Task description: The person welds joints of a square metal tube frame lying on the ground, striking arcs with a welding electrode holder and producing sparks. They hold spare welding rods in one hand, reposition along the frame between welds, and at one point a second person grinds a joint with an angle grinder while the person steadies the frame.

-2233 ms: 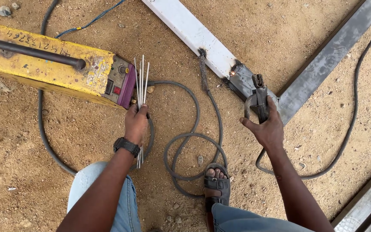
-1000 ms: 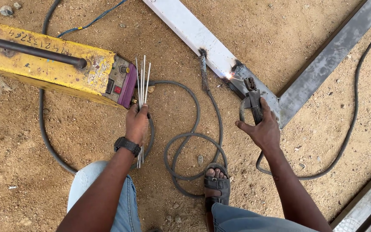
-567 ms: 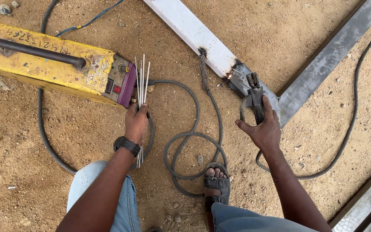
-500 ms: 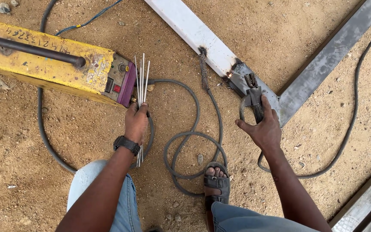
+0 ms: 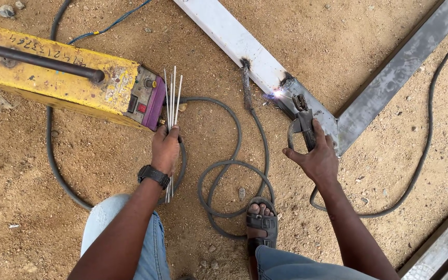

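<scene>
My left hand (image 5: 165, 150) grips a bundle of thin grey welding rods (image 5: 171, 98) that point up past the front of a yellow welding machine (image 5: 63, 83). My right hand (image 5: 317, 158) is closed on a dark electrode holder (image 5: 303, 120). Its tip meets the joint where a white metal bar (image 5: 234, 41) joins a grey steel bar (image 5: 395, 72), and a small bright arc (image 5: 275, 95) glows there. A black cable loops away from the holder.
Grey cables (image 5: 224, 171) coil over the sandy ground between my knees and the machine. My sandalled foot (image 5: 261, 220) rests on the coil. A dark pipe handle (image 5: 37, 61) lies along the machine's top. Another steel bar (image 5: 442, 249) runs along the lower right corner.
My right hand has shifted the holder slightly along the joint, and the arc, dark half a second ago, glows again. My left hand has kept still with the rods.
</scene>
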